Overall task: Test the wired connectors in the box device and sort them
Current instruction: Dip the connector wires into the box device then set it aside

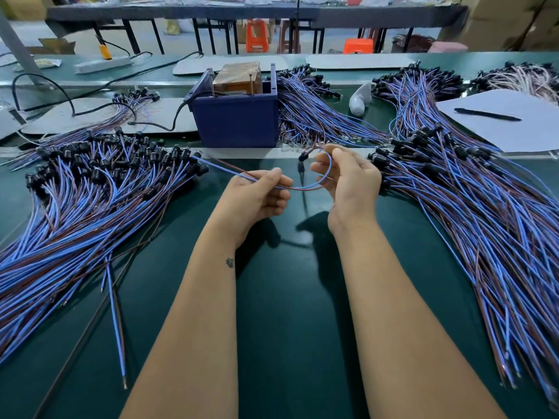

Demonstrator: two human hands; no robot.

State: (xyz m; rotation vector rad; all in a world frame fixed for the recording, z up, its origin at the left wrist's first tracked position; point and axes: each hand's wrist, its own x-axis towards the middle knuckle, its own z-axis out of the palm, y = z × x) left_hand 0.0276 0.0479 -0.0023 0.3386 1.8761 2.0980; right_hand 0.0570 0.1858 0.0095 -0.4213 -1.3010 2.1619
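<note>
Both hands up off the green mat (278, 297), close together, sharing one wired connector (302, 186). Left hand (257, 196) pinches the blue-and-brown leads between thumb and curled fingers; right hand (351, 182) curls round the looped stretch, its black plug end (302, 156) arching above the fingertips. The wire's long axis runs left to right between the hands, plug toward the far side. The blue box device (236, 120) sits straight ahead, just beyond the plug, slightly nearer the right hand, so likely a short forward reach. One connector pile (90, 189) lies left, another pile (469, 189) right.
</note>
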